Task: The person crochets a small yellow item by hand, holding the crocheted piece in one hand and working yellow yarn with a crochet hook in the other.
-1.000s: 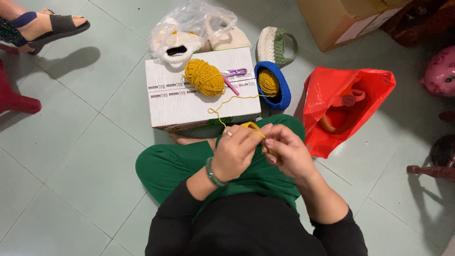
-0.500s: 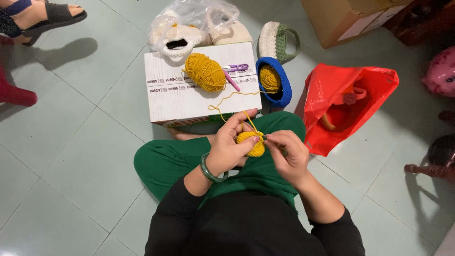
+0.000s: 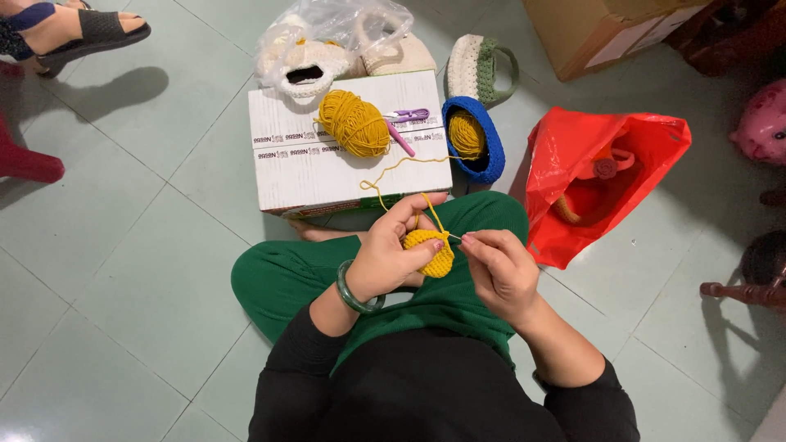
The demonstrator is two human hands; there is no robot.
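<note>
Left hand (image 3: 391,260) grips 1 yellow crochet piece (image 3: 431,252); right hand (image 3: 501,270) pinches 1 hook; 2 yarn balls (image 3: 354,123).

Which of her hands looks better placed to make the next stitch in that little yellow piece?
Probably the right hand: its fingertips pinch a thin hook whose tip meets the edge of the yellow crocheted piece. The left hand is wrapped around that piece, steadying it, with the yarn strand running over its fingers.
</note>
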